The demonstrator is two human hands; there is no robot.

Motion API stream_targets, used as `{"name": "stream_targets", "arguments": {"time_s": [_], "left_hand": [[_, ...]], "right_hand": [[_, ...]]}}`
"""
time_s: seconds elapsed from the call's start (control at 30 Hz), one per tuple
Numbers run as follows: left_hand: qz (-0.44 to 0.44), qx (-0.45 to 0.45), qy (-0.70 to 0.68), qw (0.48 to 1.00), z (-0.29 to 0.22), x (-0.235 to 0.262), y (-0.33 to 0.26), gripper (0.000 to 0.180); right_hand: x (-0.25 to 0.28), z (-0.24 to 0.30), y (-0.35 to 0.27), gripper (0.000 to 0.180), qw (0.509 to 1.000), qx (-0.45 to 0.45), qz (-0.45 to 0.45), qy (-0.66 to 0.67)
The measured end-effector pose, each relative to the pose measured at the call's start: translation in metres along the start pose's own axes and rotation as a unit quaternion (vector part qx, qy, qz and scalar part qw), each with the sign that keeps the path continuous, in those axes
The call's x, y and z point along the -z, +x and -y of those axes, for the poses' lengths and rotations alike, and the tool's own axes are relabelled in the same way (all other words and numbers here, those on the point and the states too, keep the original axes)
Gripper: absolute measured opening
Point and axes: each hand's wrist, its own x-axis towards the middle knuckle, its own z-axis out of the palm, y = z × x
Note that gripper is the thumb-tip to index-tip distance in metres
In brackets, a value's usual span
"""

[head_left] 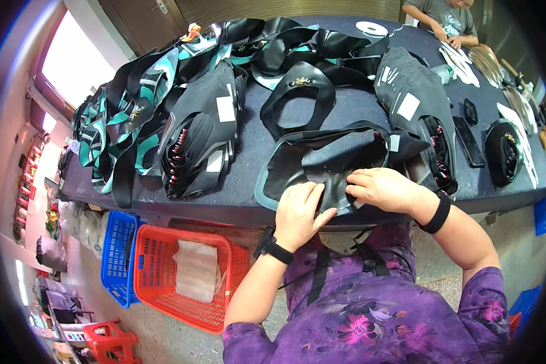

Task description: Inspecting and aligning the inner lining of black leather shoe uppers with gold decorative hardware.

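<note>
A black leather piece [288, 174] with a pale teal edge lies at the table's near edge, and looks like part of a shoe upper. My left hand [301, 209] grips its near edge, thumb stretched toward my right hand. Bent fingers of my right hand [379, 188] pinch the same piece a little farther right. Across its middle lies a dark grey, matte strip [340, 155]. What is under my fingertips is hidden. Just beyond sits a looped black upper [300, 91] with a gold ornament.
Stacked black cut pieces [194, 133] stand left, another stack [409, 103] right. Teal-lined uppers [112, 121] heap along the left and back. A phone [469, 142] lies right. A co-worker [449, 21] works at the far right. Red [158, 309] and blue baskets [116, 261] stand on the floor.
</note>
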Motion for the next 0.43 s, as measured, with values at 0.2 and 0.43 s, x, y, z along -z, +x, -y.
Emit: {"name": "stream_targets", "arguments": {"time_s": [0.2,0.43], "left_hand": [[0.025,-0.002,0.046,0.999,-0.001,-0.004,-0.001,0.058],[0.061,-0.003,0.075,0.995,-0.001,-0.004,0.0,0.057]], "right_hand": [[-0.008,0.0,-0.003,0.011,0.999,-0.002,-0.04,-0.013],[-0.009,-0.004,-0.004,0.016,0.986,-0.105,-0.091,0.087]]}}
